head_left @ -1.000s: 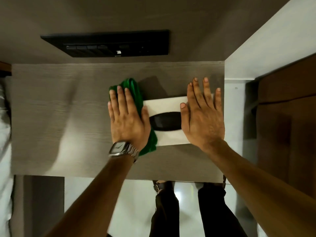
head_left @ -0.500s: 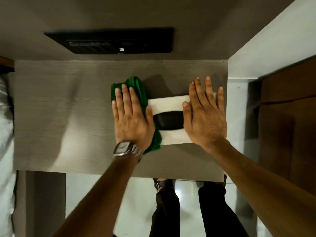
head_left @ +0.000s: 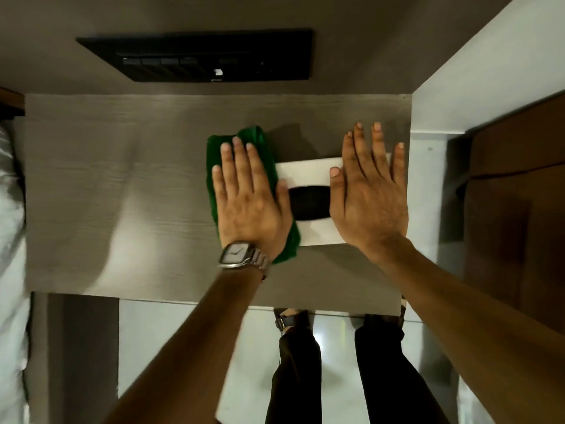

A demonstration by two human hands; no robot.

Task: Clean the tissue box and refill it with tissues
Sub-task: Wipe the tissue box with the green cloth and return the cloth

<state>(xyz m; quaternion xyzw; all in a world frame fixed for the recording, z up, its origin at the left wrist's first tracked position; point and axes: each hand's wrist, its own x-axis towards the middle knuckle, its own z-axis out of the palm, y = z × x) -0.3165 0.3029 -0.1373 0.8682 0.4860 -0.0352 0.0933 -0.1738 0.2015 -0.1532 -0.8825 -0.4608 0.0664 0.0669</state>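
A white tissue box (head_left: 305, 169) with a dark oval slot (head_left: 308, 201) lies on the grey wood-grain table (head_left: 122, 194), right of middle. No tissue shows in the slot. My left hand (head_left: 250, 203), with a metal watch at the wrist, presses flat on a green cloth (head_left: 214, 154) that covers the box's left end and hangs down its side. My right hand (head_left: 370, 197) lies flat on the box's right end, fingers spread and reaching past its far edge.
A black switch panel (head_left: 201, 56) sits on the wall behind the table. A white wall (head_left: 489, 71) and a brown wooden door (head_left: 519, 209) stand to the right, and white bedding (head_left: 9, 209) lies at the left. My legs and feet are below the table's near edge.
My left hand has slid the green cloth a little to the right over the box, and its thumb now reaches the slot's left edge. My right hand stays flat on the box.
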